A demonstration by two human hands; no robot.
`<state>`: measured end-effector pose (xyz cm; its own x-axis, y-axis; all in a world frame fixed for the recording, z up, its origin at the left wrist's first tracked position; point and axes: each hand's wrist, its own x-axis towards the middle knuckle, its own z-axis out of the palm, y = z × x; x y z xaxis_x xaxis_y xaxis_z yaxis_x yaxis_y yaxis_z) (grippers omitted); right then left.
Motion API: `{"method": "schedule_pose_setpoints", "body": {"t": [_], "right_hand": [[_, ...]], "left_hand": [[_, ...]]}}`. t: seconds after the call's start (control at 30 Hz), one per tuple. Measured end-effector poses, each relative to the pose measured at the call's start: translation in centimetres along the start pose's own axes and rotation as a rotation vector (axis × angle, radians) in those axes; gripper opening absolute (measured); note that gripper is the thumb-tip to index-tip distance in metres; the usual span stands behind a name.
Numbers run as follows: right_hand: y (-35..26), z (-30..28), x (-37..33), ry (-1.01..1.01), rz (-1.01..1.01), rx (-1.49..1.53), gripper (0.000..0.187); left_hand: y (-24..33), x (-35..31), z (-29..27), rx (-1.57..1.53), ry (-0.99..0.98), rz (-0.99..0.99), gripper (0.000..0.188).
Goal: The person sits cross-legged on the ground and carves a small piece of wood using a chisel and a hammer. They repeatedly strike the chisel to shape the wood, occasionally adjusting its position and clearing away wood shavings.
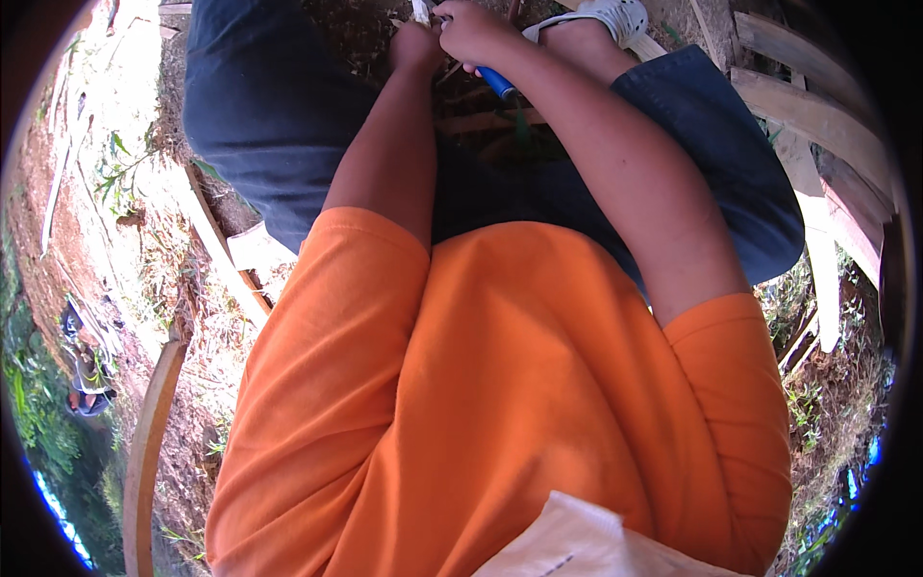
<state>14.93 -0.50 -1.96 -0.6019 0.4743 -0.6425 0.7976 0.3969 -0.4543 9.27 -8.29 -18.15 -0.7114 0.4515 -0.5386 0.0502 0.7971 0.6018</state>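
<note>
Up at top centre, our right hand (473, 35) clamps the blue handle (497, 83), likely stiff, light, best gripped there; our left hand (416, 47) seems closed round a pale stick (421, 12).

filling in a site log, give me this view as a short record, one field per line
left hand: bare left hand beside the right, at a pale piece near the top edge; exact grip unclear
right hand: bare right hand closed on a blue-handled tool; working end not clearly visible
clothing: orange t-shirt, dark blue trousers
footwear: white perforated clog, upper right
wood: curved wooden strip at left, wooden planks at right
ground: brown soil with scattered green plants
</note>
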Motion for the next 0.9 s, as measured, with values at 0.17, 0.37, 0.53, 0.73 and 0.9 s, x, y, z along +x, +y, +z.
{"method": "schedule_pose_setpoints", "body": {"t": [0.17, 0.37, 0.53, 0.73, 0.9], "right_hand": [[0.6, 0.9, 0.3, 0.07, -0.023, -0.002, 0.035], [2.3, 4.5, 1.6, 0.221, -0.096, -0.086, 0.047], [2.5, 5.2, 3.5, 0.286, -0.108, -0.119, 0.052], [1.2, 5.8, 4.3, 0.373, -0.031, 0.226, 0.028], [-0.2, 2.0, 1.5, 0.103, -0.074, -0.049, 0.027]], "left_hand": [[-0.2, 0.5, 0.6, -0.003, -0.035, 0.002, 0.049], [-1.4, 2.4, 1.5, -0.051, -0.002, -0.076, 0.044], [-0.7, 0.8, 0.5, -0.049, -0.004, -0.031, 0.044], [-0.1, 0.5, -0.1, -0.018, -0.066, -0.033, 0.044], [-0.8, 0.5, 0.1, -0.017, -0.051, -0.072, 0.048]]}}
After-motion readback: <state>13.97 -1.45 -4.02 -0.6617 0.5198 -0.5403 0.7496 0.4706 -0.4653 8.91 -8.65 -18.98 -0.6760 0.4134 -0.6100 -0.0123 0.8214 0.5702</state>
